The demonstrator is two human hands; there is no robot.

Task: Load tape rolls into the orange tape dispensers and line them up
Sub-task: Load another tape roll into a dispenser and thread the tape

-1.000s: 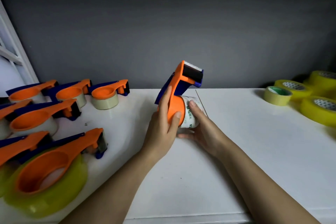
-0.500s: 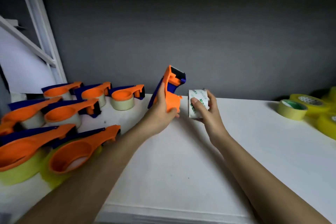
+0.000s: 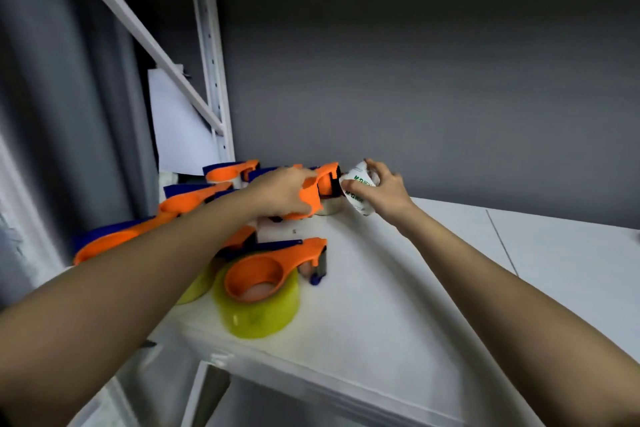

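Note:
My left hand (image 3: 280, 191) grips an orange tape dispenser (image 3: 320, 185) with a black front, held low over the back of the white table (image 3: 398, 305). Right beside its front, my right hand (image 3: 386, 189) holds a white tape roll (image 3: 358, 189) with green print. The roll sits apart from the dispenser, at its right. Behind the dispenser a clear roll (image 3: 330, 206) in another dispenser is partly hidden. A loaded orange dispenser (image 3: 273, 270) on a yellow-green roll (image 3: 258, 308) lies nearer to me.
Several more orange and blue dispensers (image 3: 194, 199) lie in rows at the table's left, partly behind my left arm. A white metal shelf frame (image 3: 211, 62) stands at the back left against the grey wall. The table's left edge (image 3: 311, 381) is near.
Both hands moved left and back toward the row of dispensers, the dispenser tipped lower, and the view swung left so the yellow rolls at the right left the frame.

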